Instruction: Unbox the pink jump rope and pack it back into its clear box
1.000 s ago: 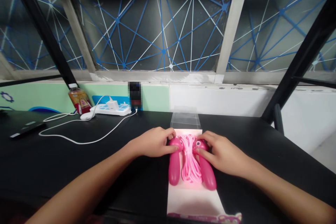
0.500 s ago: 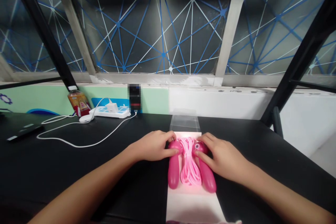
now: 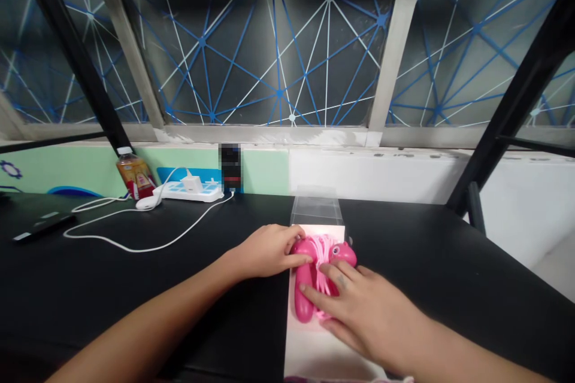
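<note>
A pink jump rope (image 3: 322, 278) lies coiled between its two darker pink handles, the left handle (image 3: 304, 299) and the right handle (image 3: 345, 252), whose rounded top has an eye on it. Beneath it is a pale card or sheet (image 3: 309, 350). My left hand (image 3: 272, 250) pinches the top of the left handle between thumb and fingers. Over the coil and the right handle lies my right hand (image 3: 359, 299), its fingers curved round them and a fingertip reaching the left handle. Most of the right handle's grip is hidden under this hand.
Behind the card sits a clear plastic piece (image 3: 317, 210). At the back left are a drink bottle (image 3: 135, 173), a white power strip (image 3: 195, 191) with a charger and cable (image 3: 148, 249), and a black device (image 3: 230, 167). A flat dark object (image 3: 42, 227) lies far left.
My right hand has moved down from the right handle's top onto the coil and grip. The left handle has shifted slightly right and stands straighter; my left hand stays at its top.
</note>
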`<act>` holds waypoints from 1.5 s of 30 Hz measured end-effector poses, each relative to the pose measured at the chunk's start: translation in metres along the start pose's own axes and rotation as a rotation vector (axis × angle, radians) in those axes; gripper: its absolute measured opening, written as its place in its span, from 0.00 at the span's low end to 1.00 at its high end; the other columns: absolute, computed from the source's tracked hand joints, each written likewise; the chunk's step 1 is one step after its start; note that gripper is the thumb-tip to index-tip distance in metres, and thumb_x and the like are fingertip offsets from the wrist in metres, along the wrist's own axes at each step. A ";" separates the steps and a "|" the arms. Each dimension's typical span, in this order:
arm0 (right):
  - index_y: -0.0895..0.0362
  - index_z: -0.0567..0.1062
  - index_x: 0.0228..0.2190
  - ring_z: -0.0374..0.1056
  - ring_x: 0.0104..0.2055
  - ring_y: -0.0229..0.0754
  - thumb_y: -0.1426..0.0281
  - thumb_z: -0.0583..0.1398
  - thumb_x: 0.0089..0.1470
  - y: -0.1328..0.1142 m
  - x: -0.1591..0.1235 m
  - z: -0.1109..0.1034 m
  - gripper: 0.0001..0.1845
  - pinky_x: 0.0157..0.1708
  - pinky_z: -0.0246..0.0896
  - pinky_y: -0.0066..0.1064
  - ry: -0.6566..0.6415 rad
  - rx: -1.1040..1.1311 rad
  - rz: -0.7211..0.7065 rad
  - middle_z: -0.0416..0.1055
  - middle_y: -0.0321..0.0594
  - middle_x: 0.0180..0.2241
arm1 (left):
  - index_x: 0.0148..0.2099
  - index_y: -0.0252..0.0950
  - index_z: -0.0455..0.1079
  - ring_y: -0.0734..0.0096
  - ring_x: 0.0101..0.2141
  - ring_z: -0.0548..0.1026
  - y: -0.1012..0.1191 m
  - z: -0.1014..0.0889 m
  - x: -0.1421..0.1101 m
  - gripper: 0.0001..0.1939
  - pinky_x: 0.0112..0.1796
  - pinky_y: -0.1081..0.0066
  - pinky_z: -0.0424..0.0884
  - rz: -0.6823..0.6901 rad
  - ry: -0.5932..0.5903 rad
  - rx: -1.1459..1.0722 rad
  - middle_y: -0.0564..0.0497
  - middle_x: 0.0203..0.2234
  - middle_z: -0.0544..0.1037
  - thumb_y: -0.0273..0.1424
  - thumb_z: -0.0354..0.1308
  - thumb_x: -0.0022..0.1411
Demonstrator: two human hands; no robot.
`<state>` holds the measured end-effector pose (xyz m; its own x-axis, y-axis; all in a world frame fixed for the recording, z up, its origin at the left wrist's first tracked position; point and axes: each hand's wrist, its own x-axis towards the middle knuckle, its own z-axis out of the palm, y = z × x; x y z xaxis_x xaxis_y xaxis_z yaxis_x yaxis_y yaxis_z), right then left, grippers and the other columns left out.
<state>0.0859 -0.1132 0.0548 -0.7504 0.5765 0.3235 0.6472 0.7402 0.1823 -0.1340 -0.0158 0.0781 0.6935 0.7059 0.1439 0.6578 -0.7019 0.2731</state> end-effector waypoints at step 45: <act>0.48 0.64 0.59 0.71 0.46 0.56 0.64 0.52 0.64 0.026 0.003 0.018 0.23 0.34 0.73 0.46 -0.098 0.068 0.002 0.68 0.51 0.52 | 0.53 0.41 0.73 0.64 0.53 0.73 -0.045 0.020 0.019 0.18 0.52 0.66 0.72 0.008 0.262 -0.083 0.49 0.57 0.72 0.27 0.51 0.64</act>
<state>0.0982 -0.0864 0.0435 -0.7606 0.6067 0.2309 0.6408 0.7586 0.1176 -0.1439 0.0273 0.0494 0.5920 0.7082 0.3848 0.6187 -0.7052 0.3462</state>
